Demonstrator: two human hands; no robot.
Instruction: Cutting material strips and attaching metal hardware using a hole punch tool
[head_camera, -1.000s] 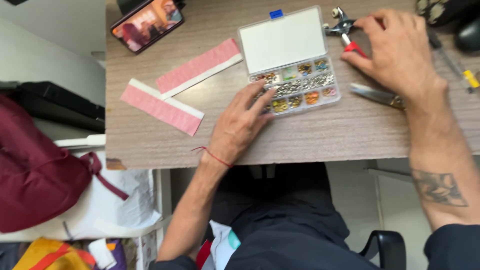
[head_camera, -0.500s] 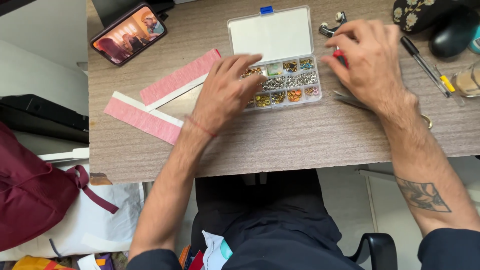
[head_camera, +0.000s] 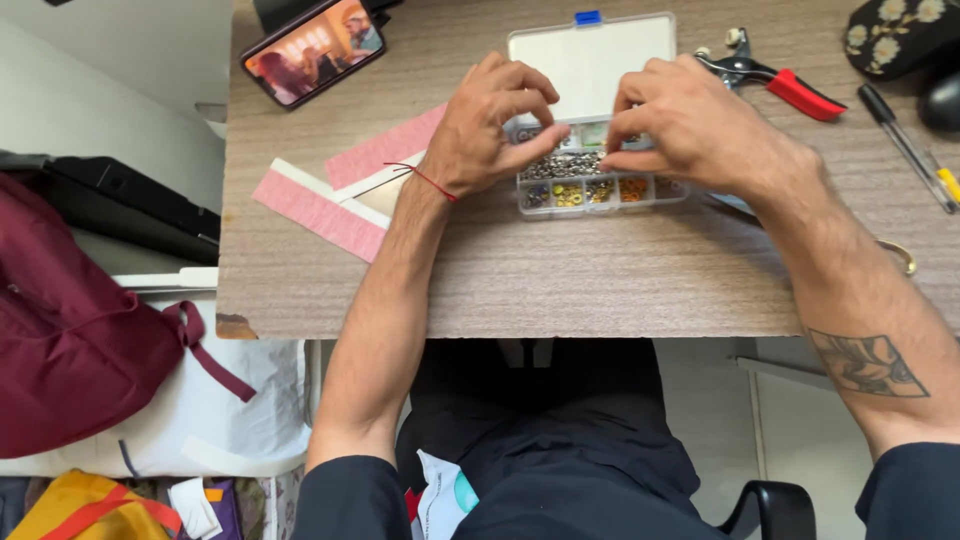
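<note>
While both hands (head_camera: 590, 140) pinch over the compartment box (head_camera: 600, 190), bare desk (head_camera: 600, 290) spreads toward its near edge.

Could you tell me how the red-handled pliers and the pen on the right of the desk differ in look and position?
The red-handled pliers have a wide two-armed body with a metal head, while the pen is a single slim dark stick with a yellow end. The pliers lie right beside the open compartment box; the pen lies further right, near the desk's edge. Both rest flat on the wooden desk, and neither hand touches them.
</note>
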